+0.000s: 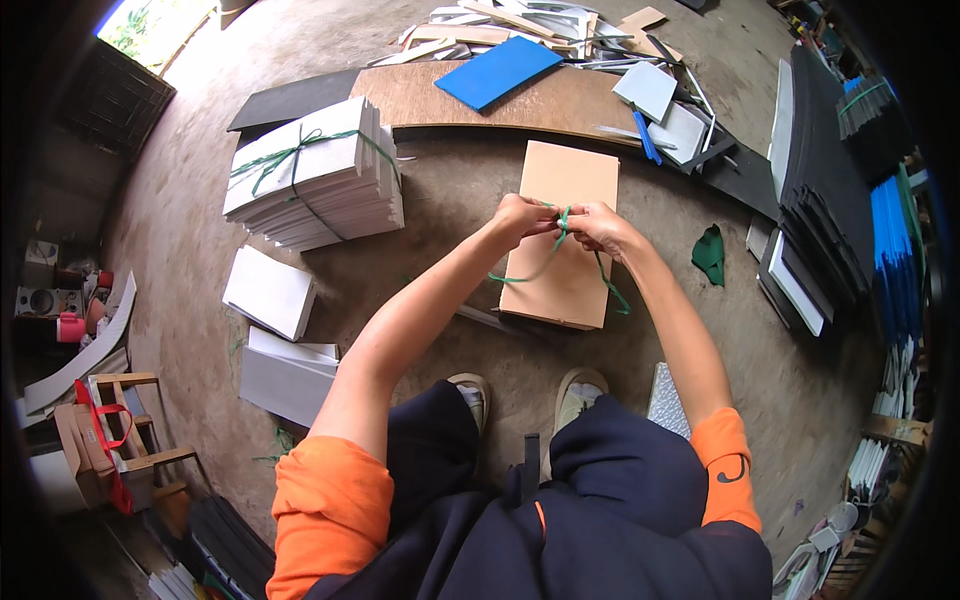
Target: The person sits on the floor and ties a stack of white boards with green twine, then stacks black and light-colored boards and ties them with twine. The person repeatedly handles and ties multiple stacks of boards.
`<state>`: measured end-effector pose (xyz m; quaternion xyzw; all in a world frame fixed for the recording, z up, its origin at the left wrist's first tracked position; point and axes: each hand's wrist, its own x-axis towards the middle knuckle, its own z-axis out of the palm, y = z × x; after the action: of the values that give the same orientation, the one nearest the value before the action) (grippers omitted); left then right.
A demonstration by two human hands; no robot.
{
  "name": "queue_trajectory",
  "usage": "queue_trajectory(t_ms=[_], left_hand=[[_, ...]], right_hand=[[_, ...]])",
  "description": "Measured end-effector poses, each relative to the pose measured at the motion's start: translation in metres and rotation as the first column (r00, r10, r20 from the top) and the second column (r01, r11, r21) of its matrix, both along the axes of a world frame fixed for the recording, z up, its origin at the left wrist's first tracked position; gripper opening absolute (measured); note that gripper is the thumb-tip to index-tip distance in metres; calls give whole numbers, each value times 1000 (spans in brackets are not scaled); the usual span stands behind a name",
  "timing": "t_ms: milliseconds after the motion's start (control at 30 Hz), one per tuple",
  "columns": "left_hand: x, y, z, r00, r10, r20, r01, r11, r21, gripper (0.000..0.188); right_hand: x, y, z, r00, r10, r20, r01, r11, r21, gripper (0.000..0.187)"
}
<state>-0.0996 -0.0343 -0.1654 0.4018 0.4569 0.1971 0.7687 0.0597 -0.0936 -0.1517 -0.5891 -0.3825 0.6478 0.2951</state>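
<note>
A tan stack of flat boards [556, 292] lies on the floor in front of my feet. Over its top, my left hand [524, 218] and my right hand [601, 230] are close together, each with thumb and fingers pinched on a green cord [564, 221]. Between the fingertips the cord forms a small loop or crossing. One length curves down to the left over the boards, and another hangs past their right edge. Whether a knot is formed there, I cannot tell.
Left of it stands a tall white stack [300, 180] tied with green cord; smaller white boards [268, 292] lie nearer. Behind, a long brown board [420, 97] carries a blue sheet [498, 72]. A green scrap [708, 255] and dark leaning sheets [822, 225] are to the right.
</note>
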Motion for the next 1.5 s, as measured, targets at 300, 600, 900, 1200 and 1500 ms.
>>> queue_trajectory(t_ms=[300, 600, 900, 1200, 1500], left_hand=[[7, -1, 20, 950, -267, -164, 284, 955, 90, 35], [28, -12, 7, 948, -169, -268, 255, 908, 331, 38], [91, -64, -19, 724, 262, -638, 590, 243, 770, 48], [90, -65, -36, 726, 303, -618, 605, 146, 783, 46], [104, -65, -35, 713, 301, -634, 600, 207, 773, 45]], right_hand=[[1, -5, 13, 963, 38, 269, -82, 984, 156, 21], [57, -61, 70, 955, -297, 15, 290, 940, 178, 23], [86, -90, 70, 744, -476, 469, 299, 864, 404, 24], [115, -116, 79, 661, -590, 464, 391, 799, 458, 24], [102, -118, 117, 706, -634, 316, 443, 744, 501, 25]])
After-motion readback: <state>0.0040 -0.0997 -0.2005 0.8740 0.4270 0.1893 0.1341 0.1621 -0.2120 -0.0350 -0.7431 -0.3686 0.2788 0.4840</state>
